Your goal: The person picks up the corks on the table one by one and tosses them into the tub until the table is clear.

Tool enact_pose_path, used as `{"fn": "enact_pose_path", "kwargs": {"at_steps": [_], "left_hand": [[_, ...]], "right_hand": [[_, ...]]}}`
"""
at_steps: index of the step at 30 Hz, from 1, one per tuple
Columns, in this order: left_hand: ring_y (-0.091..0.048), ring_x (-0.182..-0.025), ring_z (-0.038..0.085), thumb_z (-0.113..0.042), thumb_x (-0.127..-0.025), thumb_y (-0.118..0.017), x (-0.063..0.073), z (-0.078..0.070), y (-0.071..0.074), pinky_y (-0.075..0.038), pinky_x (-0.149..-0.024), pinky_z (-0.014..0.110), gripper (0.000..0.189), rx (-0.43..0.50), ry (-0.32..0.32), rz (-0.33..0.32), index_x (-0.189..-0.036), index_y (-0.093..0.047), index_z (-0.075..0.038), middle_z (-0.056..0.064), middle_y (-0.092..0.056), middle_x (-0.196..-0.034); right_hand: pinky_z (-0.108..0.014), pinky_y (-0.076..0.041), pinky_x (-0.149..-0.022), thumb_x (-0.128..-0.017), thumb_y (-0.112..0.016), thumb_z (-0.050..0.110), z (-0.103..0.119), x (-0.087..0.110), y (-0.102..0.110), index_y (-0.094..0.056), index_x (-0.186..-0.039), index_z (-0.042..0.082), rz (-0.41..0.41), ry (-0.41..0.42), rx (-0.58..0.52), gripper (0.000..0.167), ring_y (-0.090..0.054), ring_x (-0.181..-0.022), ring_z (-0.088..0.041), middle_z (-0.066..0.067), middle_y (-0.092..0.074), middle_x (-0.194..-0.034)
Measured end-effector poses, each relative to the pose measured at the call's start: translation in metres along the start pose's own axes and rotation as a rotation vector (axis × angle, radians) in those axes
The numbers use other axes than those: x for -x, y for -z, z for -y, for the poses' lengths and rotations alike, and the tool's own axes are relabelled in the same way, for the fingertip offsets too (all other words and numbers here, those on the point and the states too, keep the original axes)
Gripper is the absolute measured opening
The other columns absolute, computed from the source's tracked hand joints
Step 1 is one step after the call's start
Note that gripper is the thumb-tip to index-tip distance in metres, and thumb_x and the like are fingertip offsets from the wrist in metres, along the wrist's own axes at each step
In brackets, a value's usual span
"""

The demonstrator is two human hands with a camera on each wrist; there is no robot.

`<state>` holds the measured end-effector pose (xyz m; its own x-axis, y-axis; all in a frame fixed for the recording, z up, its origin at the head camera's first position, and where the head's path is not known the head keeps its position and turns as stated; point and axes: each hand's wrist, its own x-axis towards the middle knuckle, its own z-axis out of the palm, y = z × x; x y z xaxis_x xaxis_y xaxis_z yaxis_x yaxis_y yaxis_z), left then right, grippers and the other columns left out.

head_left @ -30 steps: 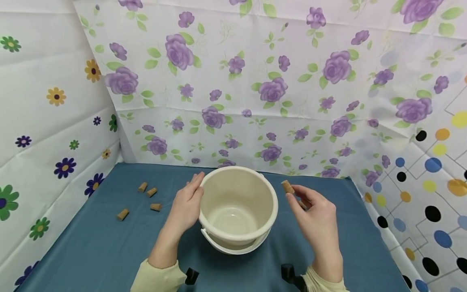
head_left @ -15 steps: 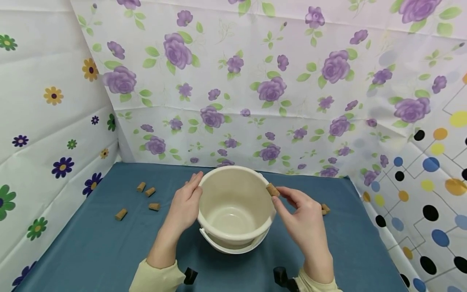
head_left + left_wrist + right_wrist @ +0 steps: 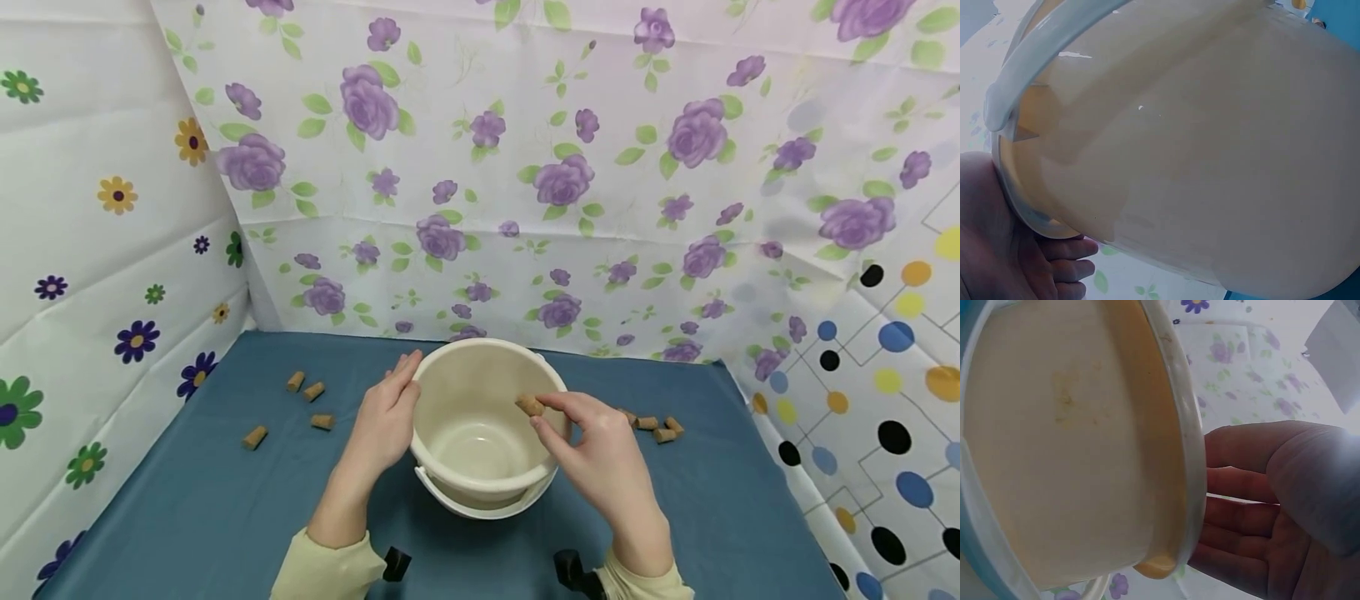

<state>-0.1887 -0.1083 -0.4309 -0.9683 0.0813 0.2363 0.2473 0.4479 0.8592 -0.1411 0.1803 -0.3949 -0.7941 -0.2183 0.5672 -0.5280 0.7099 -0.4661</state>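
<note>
Because a cork (image 3: 529, 406) is pinched between thumb and forefinger, the right grip (image 3: 603, 442) is closed down to its tips; the pinch is made at the cork's near end, probably so the far end is left free to be let go cleanly. The cork is carried just ahead of the right grip, over the mouth of the bucket (image 3: 472, 383). Whether it is held above or below rim level can't be told. It can't be seen in the right wrist view either; fingertips are hidden by the rim.

The left grip (image 3: 382, 417) is laid flat against the bucket's rim on its own side, fingers nearly straight, nothing pinched. The bucket is likely being braced that way so it won't be shoved if bumped from the right. It is stood upright between both grips, presumably so the mouth can be reached easily by either.

The handle (image 3: 487, 512) is folded down between the wrists, on the near side, so the mouth isn't crossed by it.

Four loose corks (image 3: 322, 422) are spread on the counter (image 3: 202, 517) left of the left grip. More corks (image 3: 664, 435) are clustered just right of the right grip, one partly hidden by it; probably kept there for short reach.
</note>
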Motion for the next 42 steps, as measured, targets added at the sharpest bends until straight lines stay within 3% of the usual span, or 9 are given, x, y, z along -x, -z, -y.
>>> {"fn": "enact_pose_path", "kwargs": {"at_steps": [7,8,10,17,42], "left_hand": [[-0.021,-0.161,0.033,-0.022,-0.117,-0.037,0.001,0.000,0.000,-0.011,-0.132,0.055,0.051,0.002,0.025,0.006,-0.166,-0.039,-0.009,0.012,-0.034,-0.171],[-0.022,-0.161,0.033,-0.021,-0.117,-0.037,0.001,0.000,0.000,-0.011,-0.132,0.055,0.051,0.005,0.018,0.004,-0.166,-0.039,-0.009,0.013,-0.034,-0.171],[-0.023,-0.161,0.031,-0.020,-0.117,-0.037,0.000,0.000,0.000,-0.010,-0.133,0.054,0.051,0.009,0.004,0.002,-0.166,-0.039,-0.008,0.013,-0.034,-0.171],[-0.022,-0.161,0.030,-0.021,-0.117,-0.037,-0.001,-0.001,0.002,-0.010,-0.133,0.054,0.051,0.005,0.000,0.011,-0.166,-0.038,-0.008,0.012,-0.034,-0.171],[-0.023,-0.161,0.031,-0.019,-0.117,-0.038,-0.002,0.000,0.001,-0.012,-0.133,0.053,0.050,0.008,-0.016,0.000,-0.165,-0.039,-0.006,0.013,-0.035,-0.170]], "right_hand": [[-0.036,-0.063,-0.071,-0.094,-0.086,0.020,0.005,0.000,-0.008,-0.083,-0.117,0.016,0.028,0.003,0.008,0.024,-0.075,-0.102,-0.018,0.000,-0.078,-0.116],[-0.035,-0.063,-0.070,-0.094,-0.086,0.020,0.006,0.000,-0.009,-0.083,-0.117,0.016,0.032,0.003,0.006,0.024,-0.075,-0.094,-0.016,0.000,-0.078,-0.117],[-0.036,-0.063,-0.072,-0.094,-0.086,0.020,0.007,-0.001,-0.011,-0.082,-0.117,0.016,0.039,0.006,0.005,0.024,-0.075,-0.094,-0.015,0.001,-0.078,-0.118],[-0.037,-0.065,-0.080,-0.091,-0.088,0.019,0.009,-0.002,-0.013,-0.082,-0.117,0.015,0.046,0.029,0.023,0.027,-0.075,-0.105,-0.018,0.002,-0.078,-0.117],[-0.043,-0.065,-0.086,-0.091,-0.089,0.018,0.013,-0.004,-0.018,-0.082,-0.118,0.011,0.015,0.058,0.050,0.028,-0.076,-0.107,-0.023,-0.003,-0.078,-0.117]]}}
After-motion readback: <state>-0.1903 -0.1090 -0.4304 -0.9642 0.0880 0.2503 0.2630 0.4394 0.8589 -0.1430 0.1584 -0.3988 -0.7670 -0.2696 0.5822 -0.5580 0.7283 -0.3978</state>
